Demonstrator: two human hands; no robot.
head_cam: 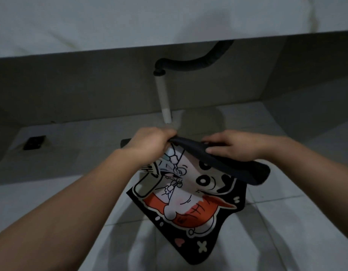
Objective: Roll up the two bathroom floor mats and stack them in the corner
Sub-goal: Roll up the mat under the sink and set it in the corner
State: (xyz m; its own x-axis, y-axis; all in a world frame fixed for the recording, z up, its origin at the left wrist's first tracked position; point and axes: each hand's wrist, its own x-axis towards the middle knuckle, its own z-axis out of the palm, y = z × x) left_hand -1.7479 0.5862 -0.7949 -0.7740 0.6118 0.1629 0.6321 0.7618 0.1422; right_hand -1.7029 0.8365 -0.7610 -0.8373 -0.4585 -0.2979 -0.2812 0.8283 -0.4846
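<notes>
Left hand (149, 141) curls tight around the top edge of the mat (188, 202); right hand (235, 146) pinches its folded black backing, fingers nearly straight. Cartoon print faces up, creased.

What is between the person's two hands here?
In the head view, the mat's dark folded edge spans from the left hand to the right hand.

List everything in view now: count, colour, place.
cartoon mat: one, black with white and orange print, held above the floor tiles, top edge folded over
dark corner: one, black, behind the mat, unclear what
square floor fitting: one, dark, far left
pipe: one, whitish, upright at back
hose: one, black, atop the pipe
left grip: one, grips the mat's top edge
right grip: one, pinches the folded edge
</notes>
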